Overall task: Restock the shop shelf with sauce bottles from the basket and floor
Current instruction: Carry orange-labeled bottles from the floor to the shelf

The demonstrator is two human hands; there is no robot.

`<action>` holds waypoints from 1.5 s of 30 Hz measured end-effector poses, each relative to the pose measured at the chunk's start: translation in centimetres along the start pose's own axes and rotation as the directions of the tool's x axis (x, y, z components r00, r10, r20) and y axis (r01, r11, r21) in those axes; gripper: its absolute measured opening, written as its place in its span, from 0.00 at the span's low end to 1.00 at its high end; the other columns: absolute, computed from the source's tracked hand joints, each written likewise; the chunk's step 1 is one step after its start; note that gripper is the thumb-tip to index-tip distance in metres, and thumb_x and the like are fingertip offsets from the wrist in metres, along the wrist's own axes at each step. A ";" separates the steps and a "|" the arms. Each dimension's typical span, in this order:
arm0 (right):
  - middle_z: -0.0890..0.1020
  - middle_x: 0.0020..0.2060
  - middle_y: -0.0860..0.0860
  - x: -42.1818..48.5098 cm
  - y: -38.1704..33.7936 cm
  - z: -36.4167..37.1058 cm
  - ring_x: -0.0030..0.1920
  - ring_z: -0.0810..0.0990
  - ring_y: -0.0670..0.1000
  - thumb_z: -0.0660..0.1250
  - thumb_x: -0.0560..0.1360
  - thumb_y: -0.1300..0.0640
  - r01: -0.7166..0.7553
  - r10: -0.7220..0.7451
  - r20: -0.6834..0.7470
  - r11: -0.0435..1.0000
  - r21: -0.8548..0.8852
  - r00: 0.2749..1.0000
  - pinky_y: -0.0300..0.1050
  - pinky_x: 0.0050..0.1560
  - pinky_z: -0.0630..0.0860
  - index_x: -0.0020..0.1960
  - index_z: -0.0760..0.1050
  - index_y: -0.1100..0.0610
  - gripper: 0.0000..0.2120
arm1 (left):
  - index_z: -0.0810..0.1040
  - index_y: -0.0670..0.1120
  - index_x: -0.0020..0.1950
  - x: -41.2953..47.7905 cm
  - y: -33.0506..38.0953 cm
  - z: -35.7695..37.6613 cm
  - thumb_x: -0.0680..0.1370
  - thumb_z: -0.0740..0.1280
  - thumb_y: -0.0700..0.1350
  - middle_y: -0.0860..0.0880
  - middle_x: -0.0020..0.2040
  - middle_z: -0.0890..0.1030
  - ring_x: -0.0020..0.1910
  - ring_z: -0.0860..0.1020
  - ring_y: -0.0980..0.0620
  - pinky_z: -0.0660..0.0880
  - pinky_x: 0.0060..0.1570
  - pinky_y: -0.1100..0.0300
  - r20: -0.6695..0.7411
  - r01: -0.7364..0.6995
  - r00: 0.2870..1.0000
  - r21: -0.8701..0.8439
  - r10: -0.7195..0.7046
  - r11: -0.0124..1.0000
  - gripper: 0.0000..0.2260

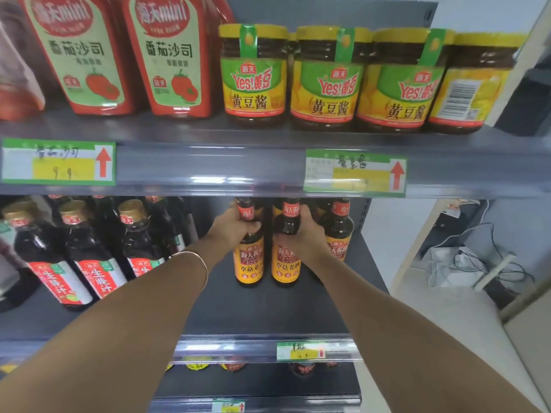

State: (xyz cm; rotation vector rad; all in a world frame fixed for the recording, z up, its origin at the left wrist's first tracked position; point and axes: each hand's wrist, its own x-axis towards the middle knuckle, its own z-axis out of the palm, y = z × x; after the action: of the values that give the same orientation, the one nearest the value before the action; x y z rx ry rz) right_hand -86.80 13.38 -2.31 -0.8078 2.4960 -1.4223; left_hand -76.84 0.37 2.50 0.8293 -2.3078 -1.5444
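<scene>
Two dark sauce bottles with orange-yellow labels stand side by side on the middle shelf (268, 308), touching or nearly so, each held at the shoulder just below the neck. The left hand (235, 226) wraps the left bottle (250, 260), fingers curled together around the glass; the right hand (301, 234) wraps the right bottle (285, 263) the same way. Gripping high likely keeps them upright while they are set in line beside a third matching bottle (338, 231) at the right. Their labels face outward, so shoppers can read them: Chinese characters and the word "CLASSIC", partly covered. A thin bangle (196, 257) circles the left wrist. To the left stand dark bottles with red labels (98, 275). On the shelf above are red tomato-sauce packs (170, 55) marked "mini" and yellow-lidded jars (328, 79) reading "Yes!". Green price tags (354, 172) with red up-arrows carry handwriting too faint to read.
</scene>
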 end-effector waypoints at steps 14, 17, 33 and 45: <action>0.74 0.63 0.52 -1.3 2.3 3.3 0.62 0.74 0.56 0.78 0.61 0.50 -0.180 0.187 -0.122 0.981 0.067 0.975 0.51 0.58 0.73 0.70 0.55 0.49 0.45 | 0.64 0.48 0.66 -0.3 -3.5 0.8 0.66 0.75 0.40 0.45 0.62 0.74 0.63 0.72 0.44 0.69 0.63 0.47 0.003 -0.099 0.995 -0.041 0.099 0.994 0.33; 0.78 0.49 0.49 -1.0 2.7 3.6 0.52 0.79 0.54 0.76 0.64 0.51 -0.213 0.211 -0.158 0.977 0.007 0.965 0.45 0.45 0.74 0.63 0.61 0.54 0.35 | 0.65 0.48 0.64 -0.2 -3.9 1.1 0.67 0.74 0.40 0.48 0.57 0.77 0.59 0.74 0.46 0.71 0.55 0.54 -0.026 -0.148 0.989 -0.020 0.148 0.989 0.30; 0.72 0.37 0.41 -1.1 2.9 2.9 0.40 0.74 0.47 0.76 0.66 0.54 -0.233 0.228 -0.160 0.972 -0.015 0.961 0.41 0.40 0.71 0.62 0.62 0.54 0.31 | 0.64 0.48 0.65 0.0 -3.9 1.0 0.69 0.73 0.42 0.45 0.61 0.75 0.63 0.73 0.42 0.71 0.61 0.46 0.004 -0.220 0.975 0.078 0.220 0.972 0.28; 0.78 0.60 0.53 -3.9 1.0 1.5 0.58 0.78 0.58 0.71 0.69 0.47 -0.294 0.285 -0.108 0.953 -0.073 0.952 0.49 0.54 0.76 0.73 0.56 0.52 0.38 | 0.63 0.47 0.61 -1.9 -3.6 1.0 0.69 0.73 0.48 0.44 0.59 0.69 0.58 0.72 0.42 0.74 0.48 0.48 -0.272 -0.222 0.919 0.245 0.287 0.944 0.26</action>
State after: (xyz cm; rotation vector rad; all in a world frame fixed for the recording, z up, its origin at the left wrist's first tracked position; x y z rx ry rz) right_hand -83.32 14.77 -4.44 -0.3699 2.6301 -1.2858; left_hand -74.63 1.28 -0.96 0.7172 -2.2637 -0.9987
